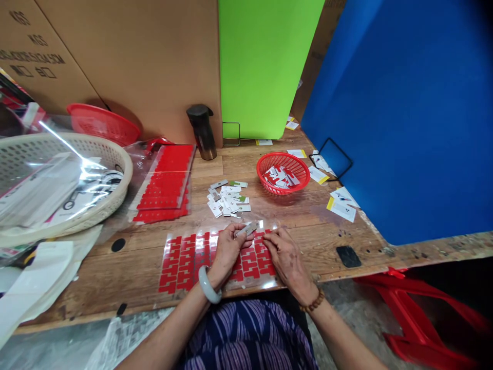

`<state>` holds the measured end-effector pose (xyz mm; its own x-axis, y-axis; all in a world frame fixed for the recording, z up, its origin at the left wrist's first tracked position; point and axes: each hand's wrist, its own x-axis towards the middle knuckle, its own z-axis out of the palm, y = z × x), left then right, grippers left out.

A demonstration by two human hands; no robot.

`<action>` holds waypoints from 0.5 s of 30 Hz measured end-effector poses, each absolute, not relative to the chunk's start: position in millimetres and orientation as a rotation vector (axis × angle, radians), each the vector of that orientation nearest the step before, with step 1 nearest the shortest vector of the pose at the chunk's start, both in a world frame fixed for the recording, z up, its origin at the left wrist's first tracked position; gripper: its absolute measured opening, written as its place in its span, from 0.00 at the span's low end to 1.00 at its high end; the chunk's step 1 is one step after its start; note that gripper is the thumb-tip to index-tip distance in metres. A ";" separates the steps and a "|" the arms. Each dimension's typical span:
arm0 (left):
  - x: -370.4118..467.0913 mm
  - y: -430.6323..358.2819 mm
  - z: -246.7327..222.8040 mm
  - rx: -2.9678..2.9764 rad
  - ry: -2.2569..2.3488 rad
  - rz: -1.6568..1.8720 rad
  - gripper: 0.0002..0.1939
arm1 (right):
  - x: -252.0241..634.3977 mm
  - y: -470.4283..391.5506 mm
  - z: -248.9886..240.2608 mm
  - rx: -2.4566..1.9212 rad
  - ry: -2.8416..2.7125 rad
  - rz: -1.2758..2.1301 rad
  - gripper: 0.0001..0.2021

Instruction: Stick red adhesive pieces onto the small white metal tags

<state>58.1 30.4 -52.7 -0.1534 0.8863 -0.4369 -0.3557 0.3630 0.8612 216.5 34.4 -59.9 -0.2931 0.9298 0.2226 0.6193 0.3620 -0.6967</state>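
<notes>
Between the thumb and fingers of my left hand (228, 252) is a small flat silver-grey metal plate (246, 229), held over a clear sheet of red stickers (187, 262). My right hand (285, 257) is closed, its fingertips pinched on a red sticker (266, 237) at the top of the sheet's right-hand column. The fingers partly cover that sticker, so how far it is lifted cannot be seen. Beyond my hands lies a loose pile of small white and grey plates (229, 199), some with green. A red basket (283, 191) behind holds white pieces bearing red stickers.
At left stand a large cream basket (127, 174) with bagged goods and a stack of red sticker sheets (165, 174). A black tumbler (203, 133) stands at the back. Printed cards (342, 205) lie beside a blue panel (404, 128). A red stool (412, 313) is below right.
</notes>
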 end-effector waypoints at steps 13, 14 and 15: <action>59.6 30.3 -49.3 0.536 1.299 1.189 0.08 | 210.4 31.4 -66.1 -1.412 -2.032 0.560 0.09; 59.6 30.3 -49.2 0.535 1.295 1.187 0.09 | 211.1 31.6 -65.9 -1.407 -2.012 0.568 0.09; 59.5 30.3 -49.1 0.536 1.294 1.183 0.09 | 211.9 31.9 -64.8 -1.398 -1.998 0.580 0.10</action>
<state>59.5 30.3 -49.1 -0.1514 0.8830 -0.4444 -0.3634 0.3683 0.8557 211.9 31.9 -64.8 -0.2434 0.9398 0.2399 0.6649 0.3418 -0.6642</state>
